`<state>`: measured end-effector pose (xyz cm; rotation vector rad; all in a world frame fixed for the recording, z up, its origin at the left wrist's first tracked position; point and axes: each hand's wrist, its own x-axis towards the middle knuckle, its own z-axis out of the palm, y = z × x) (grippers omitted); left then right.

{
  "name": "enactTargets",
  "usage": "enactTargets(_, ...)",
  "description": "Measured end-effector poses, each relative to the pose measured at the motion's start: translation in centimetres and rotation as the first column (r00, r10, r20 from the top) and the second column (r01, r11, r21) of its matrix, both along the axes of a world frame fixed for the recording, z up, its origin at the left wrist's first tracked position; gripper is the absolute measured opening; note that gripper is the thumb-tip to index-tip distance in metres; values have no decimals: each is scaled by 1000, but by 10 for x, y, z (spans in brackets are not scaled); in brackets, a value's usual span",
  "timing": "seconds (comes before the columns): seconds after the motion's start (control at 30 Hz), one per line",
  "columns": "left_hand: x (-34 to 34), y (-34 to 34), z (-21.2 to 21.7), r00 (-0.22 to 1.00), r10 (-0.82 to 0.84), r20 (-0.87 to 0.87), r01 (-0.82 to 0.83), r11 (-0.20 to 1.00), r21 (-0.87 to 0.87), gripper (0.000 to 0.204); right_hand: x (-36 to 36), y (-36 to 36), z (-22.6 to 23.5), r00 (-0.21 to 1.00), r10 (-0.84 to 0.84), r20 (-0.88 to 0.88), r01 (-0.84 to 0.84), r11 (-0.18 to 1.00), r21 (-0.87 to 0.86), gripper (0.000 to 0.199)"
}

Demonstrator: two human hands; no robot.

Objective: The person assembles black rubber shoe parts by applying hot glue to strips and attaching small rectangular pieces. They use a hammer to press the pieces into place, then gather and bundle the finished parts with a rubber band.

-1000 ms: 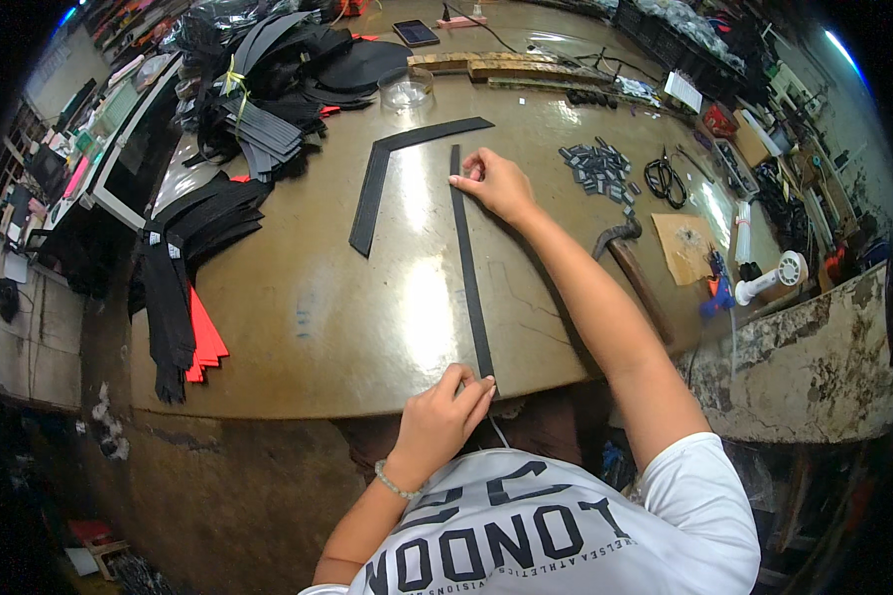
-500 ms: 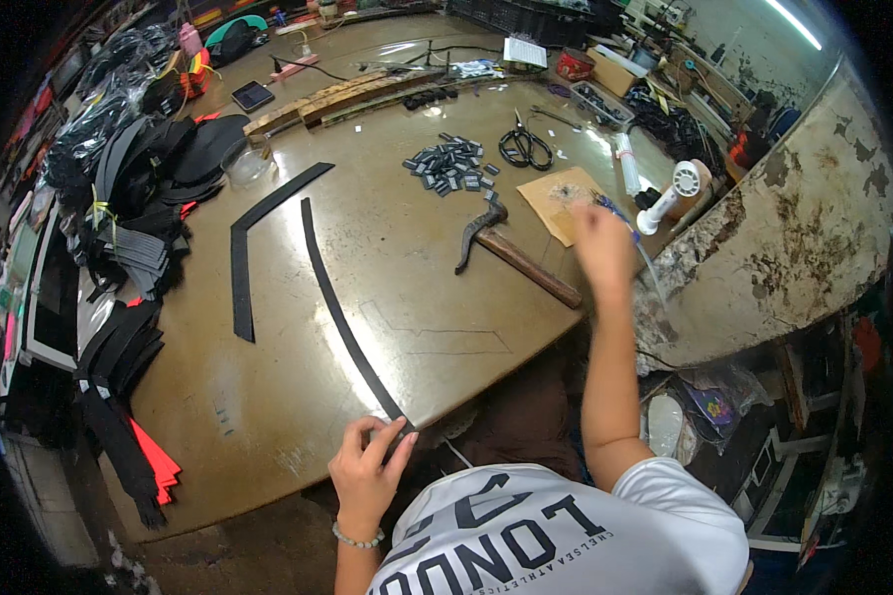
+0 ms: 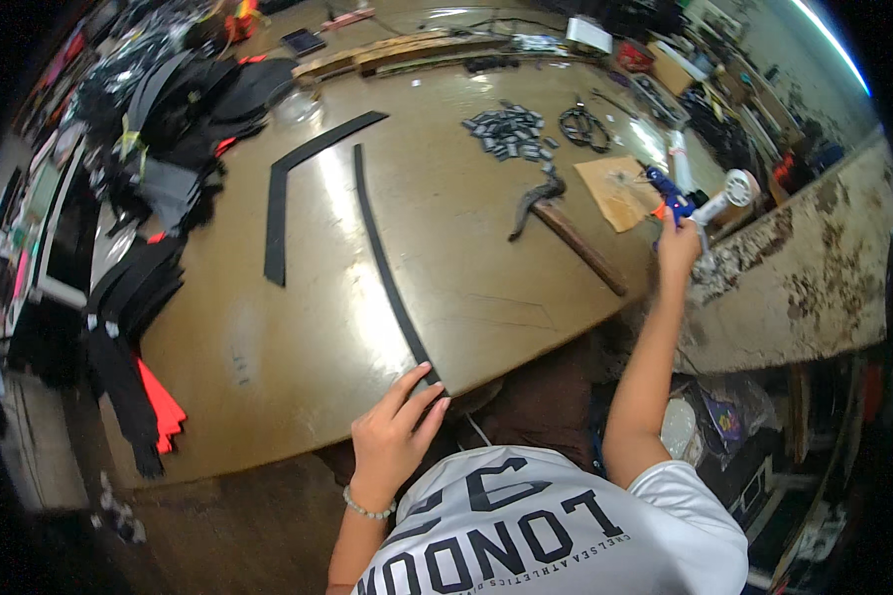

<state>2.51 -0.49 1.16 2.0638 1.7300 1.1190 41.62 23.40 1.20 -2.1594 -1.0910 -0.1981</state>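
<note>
A long, narrow black strip (image 3: pixel 384 260) lies along the table, its near end at the front edge. My left hand (image 3: pixel 392 441) pinches that near end between fingers and thumb. Off to the right, my right hand (image 3: pixel 679 248) is closed around the handle of a blue glue gun (image 3: pixel 677 203) with an orange part. The gun is beside a brown piece of cardboard (image 3: pixel 605 198) with a dark smudge on it. Left of the strip rests a wider, bent black piece (image 3: pixel 277 223), touched by neither hand.
A hammer (image 3: pixel 580 248) with a wooden handle lies between strip and cardboard. Behind it are a pile of small grey pieces (image 3: pixel 506 131) and black scissors (image 3: pixel 583 127). A white fan (image 3: pixel 736 190) stands at the right edge. Stacked black pieces (image 3: pixel 134 297) cover the left side.
My right hand has closed on the glue gun and raised it beside the cardboard. My left hand stays at the strip's near end. The whole view has shifted.
</note>
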Motion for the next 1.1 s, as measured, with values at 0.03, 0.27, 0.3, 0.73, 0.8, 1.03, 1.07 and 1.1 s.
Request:
enactTargets(0.03, 0, -1, 0, 1000, 9, 22, -8, 999, -31, 14, -5, -1, 1, 947, 213, -240, -149, 955, 257, 43)
enactTargets(0.27, -2, -4, 0, 1000, -2, 17, 3, 999, -53, 16, -9, 5, 17, 847, 532, 14, -509, 802, 314, 47)
enactTargets(0.3, -3, -4, 0, 1000, -5, 14, 6, 998, -58, 17, -9, 7, 21, 866, 458, 202, -485, 867, 113, 46)
enactTargets(0.73, -5, -3, -1, 999, -27, 30, 28, 999, -27, 16, -183, -52, 72, 25, 892, -451, -997, 58, 59, 44)
enactTargets(0.8, -5, -3, -1, 999, -27, 35, 28, 999, -40, 16, -198, -46, 65, 6, 865, -501, -1000, 17, 16, 43)
enactTargets(1.03, -4, -2, -1, 999, -10, 44, 13, 998, -65, 16, -208, -29, 48, -51, 901, -432, -994, -90, -70, 41)
enactTargets(1.07, -4, -2, -1, 999, -10, 48, 13, 998, -66, 16, -208, -28, 47, -53, 899, -436, -992, -97, -81, 41)
enactTargets(1.1, -4, -2, -1, 999, -10, 52, 14, 997, -74, 16, -208, -27, 46, -57, 896, -440, -990, -106, -89, 40)
